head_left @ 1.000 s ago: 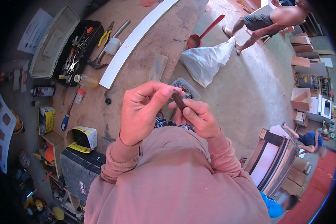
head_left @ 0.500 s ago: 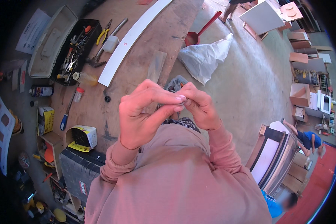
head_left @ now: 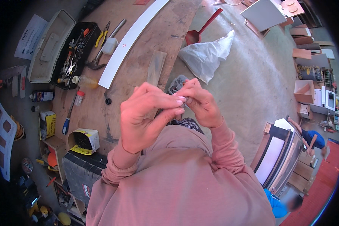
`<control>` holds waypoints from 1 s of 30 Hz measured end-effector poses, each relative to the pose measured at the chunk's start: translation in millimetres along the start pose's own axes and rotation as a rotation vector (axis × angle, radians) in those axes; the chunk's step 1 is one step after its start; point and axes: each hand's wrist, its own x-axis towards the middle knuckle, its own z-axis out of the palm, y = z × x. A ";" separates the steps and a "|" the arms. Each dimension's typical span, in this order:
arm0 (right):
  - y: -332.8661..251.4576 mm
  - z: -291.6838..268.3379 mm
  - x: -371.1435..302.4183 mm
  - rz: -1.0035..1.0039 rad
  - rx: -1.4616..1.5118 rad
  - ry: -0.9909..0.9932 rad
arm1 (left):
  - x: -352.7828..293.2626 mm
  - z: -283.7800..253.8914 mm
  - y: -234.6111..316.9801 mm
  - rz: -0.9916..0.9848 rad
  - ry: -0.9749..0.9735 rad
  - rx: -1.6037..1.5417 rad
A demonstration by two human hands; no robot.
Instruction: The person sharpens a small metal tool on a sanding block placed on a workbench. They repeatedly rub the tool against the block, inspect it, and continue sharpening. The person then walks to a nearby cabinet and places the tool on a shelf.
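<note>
"So, where does the small dark piece (head_left: 184,101) sit?"

"Between the two hands, in front of the person's torso. It lies just off the right fingertips of the left hand (head_left: 147,115) and under the curled fingers of the right hand (head_left: 202,104). Neither hand is clearly nearer; both touch it."

"And its long axis?"

"Can't tell. Only a sliver shows; the fingers cover the rest."

"How does each grip stand?"

"Thumb and forefinger pinched on the piece, on both sides. The left thumb comes from below with its forefinger above; the right fingers bend over from the other side, so the tips of both hands nearly meet."

"What's around them?"

"A clear plastic container (head_left: 170,87) shows just beyond the fingers. On the counter (head_left: 133,71) past the left hand lie a flat grey-brown strip (head_left: 156,67) and a long white strip (head_left: 126,40)."

"Anything changed?"

"Yes. A second ago a dark brown length stood out plainly from the right fingers; now the hands have closed in and hide it. Against half a second ago, the pose is nearly the same."
</note>
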 end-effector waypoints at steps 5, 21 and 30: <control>-6.8 10.0 -13.0 0.212 0.042 -0.012 | -3.4 6.0 -11.2 0.016 0.122 0.249; 17.6 32.1 -9.7 0.356 -0.082 0.016 | -14.2 18.9 -70.1 -0.269 0.351 0.495; 87.2 44.4 2.0 0.514 -0.160 0.142 | -21.9 26.0 -153.5 -0.262 0.344 0.583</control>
